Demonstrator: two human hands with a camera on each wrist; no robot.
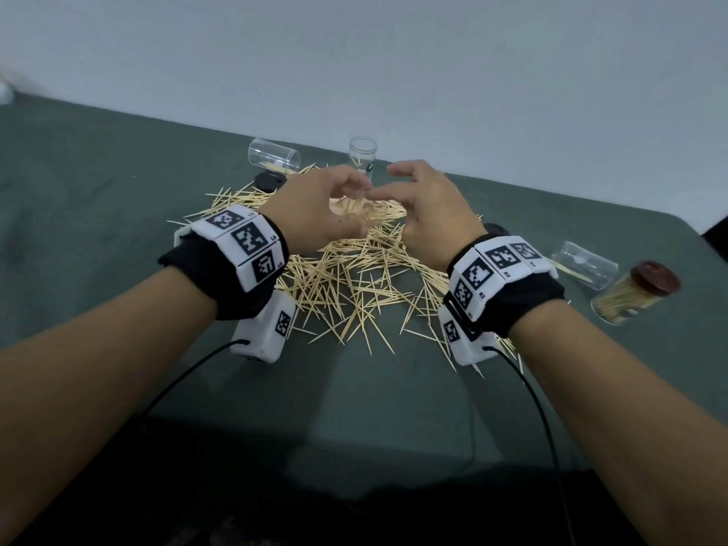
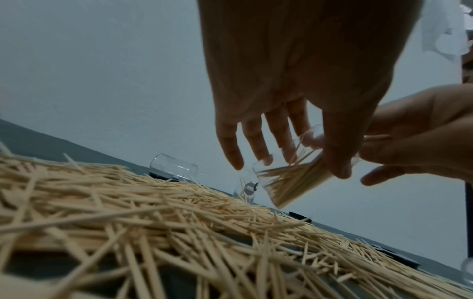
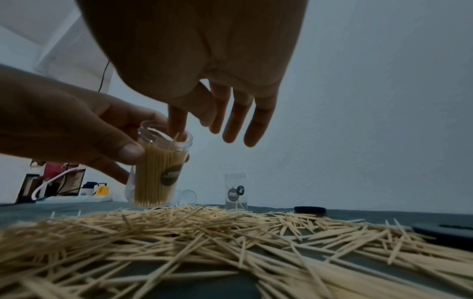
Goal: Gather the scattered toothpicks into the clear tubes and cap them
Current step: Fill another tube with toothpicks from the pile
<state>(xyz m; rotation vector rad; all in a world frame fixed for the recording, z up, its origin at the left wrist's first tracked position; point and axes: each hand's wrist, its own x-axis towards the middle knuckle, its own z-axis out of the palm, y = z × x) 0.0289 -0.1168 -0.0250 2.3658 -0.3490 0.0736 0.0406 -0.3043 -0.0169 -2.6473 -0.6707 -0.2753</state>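
1. Toothpicks (image 1: 354,285) lie heaped on the green worktop (image 1: 98,183), under and between both hands.
2. Left hand (image 1: 315,210) has its grip clamped round a clear tube (image 3: 160,168) packed with toothpicks, lifted just over the heap.
3. Right hand (image 1: 429,206) has its grip apart; its fingertips (image 3: 176,125) dip into the tube's mouth.
4. A capped full tube (image 1: 634,297) lies well to the right.
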